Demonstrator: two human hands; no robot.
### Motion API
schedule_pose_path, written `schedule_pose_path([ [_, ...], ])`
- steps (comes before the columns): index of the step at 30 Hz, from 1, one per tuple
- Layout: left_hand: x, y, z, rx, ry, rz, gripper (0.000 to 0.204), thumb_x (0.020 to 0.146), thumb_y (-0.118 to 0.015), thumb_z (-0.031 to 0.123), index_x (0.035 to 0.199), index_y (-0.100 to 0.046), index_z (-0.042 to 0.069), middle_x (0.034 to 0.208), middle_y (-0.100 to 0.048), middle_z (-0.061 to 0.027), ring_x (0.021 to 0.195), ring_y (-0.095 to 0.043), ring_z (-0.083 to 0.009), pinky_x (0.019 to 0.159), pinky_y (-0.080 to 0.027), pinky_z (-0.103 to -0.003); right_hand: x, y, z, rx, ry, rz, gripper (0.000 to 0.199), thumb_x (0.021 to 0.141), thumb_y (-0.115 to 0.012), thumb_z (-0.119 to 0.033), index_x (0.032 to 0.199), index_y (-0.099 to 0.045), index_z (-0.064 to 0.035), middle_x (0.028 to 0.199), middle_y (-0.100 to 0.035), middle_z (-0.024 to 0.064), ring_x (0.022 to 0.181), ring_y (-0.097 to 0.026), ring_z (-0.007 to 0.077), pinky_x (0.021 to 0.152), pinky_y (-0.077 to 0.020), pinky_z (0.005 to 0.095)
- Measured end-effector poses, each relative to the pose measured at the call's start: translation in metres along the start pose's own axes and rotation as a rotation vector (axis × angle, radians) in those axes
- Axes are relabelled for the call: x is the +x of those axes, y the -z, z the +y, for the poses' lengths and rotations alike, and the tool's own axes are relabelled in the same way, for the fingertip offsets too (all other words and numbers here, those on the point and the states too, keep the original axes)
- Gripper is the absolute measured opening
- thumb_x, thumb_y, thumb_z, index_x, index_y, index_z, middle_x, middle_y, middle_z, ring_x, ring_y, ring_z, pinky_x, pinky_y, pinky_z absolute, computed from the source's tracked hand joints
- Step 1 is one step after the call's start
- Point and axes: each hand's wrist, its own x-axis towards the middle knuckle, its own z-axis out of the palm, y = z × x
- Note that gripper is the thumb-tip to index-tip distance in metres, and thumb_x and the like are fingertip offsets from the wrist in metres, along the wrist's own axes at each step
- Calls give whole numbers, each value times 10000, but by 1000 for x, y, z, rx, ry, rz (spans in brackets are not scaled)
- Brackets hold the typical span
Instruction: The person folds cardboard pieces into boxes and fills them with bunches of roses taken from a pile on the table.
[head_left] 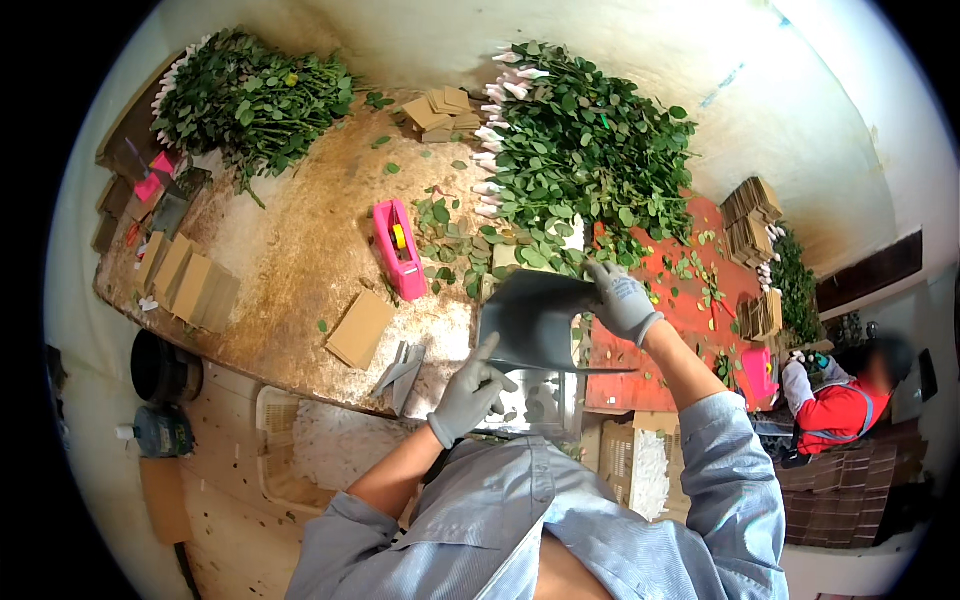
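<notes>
A dark, glossy, flexible sheet (540, 318) stands bent above the table's front edge. My right hand (622, 302), in a grey glove, grips its upper right part, with the thumb hidden behind the fingers. Close to the sheet's lower left edge is my left hand (470, 395), gloved too. Its index finger points up and its thumb sticks out, with nothing visible between them. Under the sheet shows a shiny, pale surface (535, 405) with dark spots. Leafy stems (600, 150) with white-wrapped heads lie in a large pile beyond.
On the brown table (290, 230) stand a pink tape dispenser (398, 250), cardboard pieces (362, 328) and folded grey strips (402, 375). Another stem pile (255, 100) lies far left. Loose leaves litter the red tabletop (625, 355). A person in red (840, 412) works at right.
</notes>
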Motion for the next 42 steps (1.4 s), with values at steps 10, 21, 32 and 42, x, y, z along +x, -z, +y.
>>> schedule_pose_path([
  [10, 37, 52, -84, 788, 215, 105, 322, 940, -580, 276, 1027, -751, 18, 966, -736, -199, 836, -712, -324, 776, -551, -406, 23, 20, -55, 382, 567, -236, 433, 869, -675, -137, 1290, -581, -93, 1236, -619, 168, 1118, -618, 360, 965, -501, 438],
  [21, 24, 34, -58, 684, 81, 110, 291, 907, -580, 68, 1134, -720, -48, 1161, -731, -199, 1058, -713, -264, 936, -542, -337, 22, -210, -15, 54, 657, -185, 728, 873, -669, -453, 1463, -484, -69, 1563, -400, 171, 1390, -425, 345, 1055, -392, 490],
  [32, 33, 70, -19, 969, 143, 112, 327, 962, -586, 111, 1271, -673, 48, 1096, -730, -135, 928, -683, -189, 814, -543, -330, 4, -247, -10, 183, 604, -46, 751, 865, -644, -463, 1486, -453, -88, 1608, -344, 180, 1423, -403, 349, 1129, -315, 502],
  [42, 75, 61, 57, 699, 227, 210, 301, 984, -598, 134, 1238, -681, -3, 1025, -727, -106, 927, -702, -145, 757, -579, -286, 7, -244, -9, 164, 620, 2, 764, 849, -657, -464, 1473, -457, -72, 1580, -372, 182, 1404, -413, 353, 1123, -321, 501],
])
